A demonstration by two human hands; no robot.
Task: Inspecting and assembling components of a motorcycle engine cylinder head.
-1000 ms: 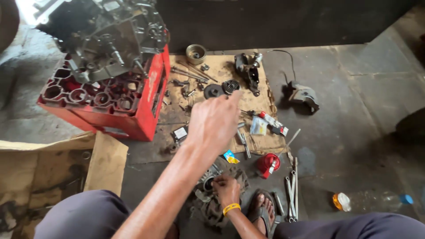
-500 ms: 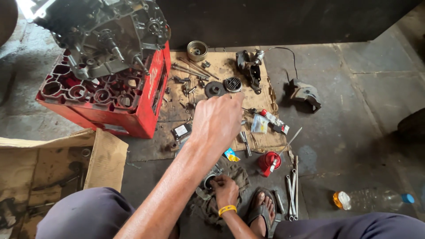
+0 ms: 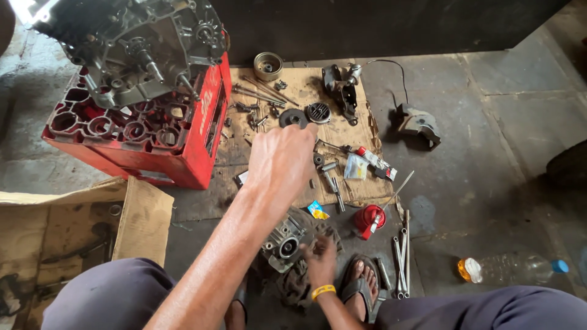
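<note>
My left hand (image 3: 282,160) hangs over a sheet of cardboard (image 3: 342,137) strewn with small metal parts. Its back faces the camera and the fingers curl downward, so I cannot see whether they hold anything. Just beyond the fingertips lie a dark round disc (image 3: 293,118) and a ribbed round part (image 3: 318,112). Low in the view, my right hand (image 3: 319,260), with a yellow wristband, grips a grey metal engine part (image 3: 283,239) that rests on a dirty rag (image 3: 298,281) by my sandalled foot (image 3: 361,278).
A red plastic crate (image 3: 183,143) at left carries a large engine casing (image 3: 143,52). A folded cardboard box (image 3: 79,220) lies at lower left. A red can (image 3: 369,219), several wrenches (image 3: 400,253), a plastic bottle (image 3: 510,269) and a black wired part (image 3: 417,124) lie to the right.
My left hand has drifted slightly left over the cardboard. My right hand stays on the engine part.
</note>
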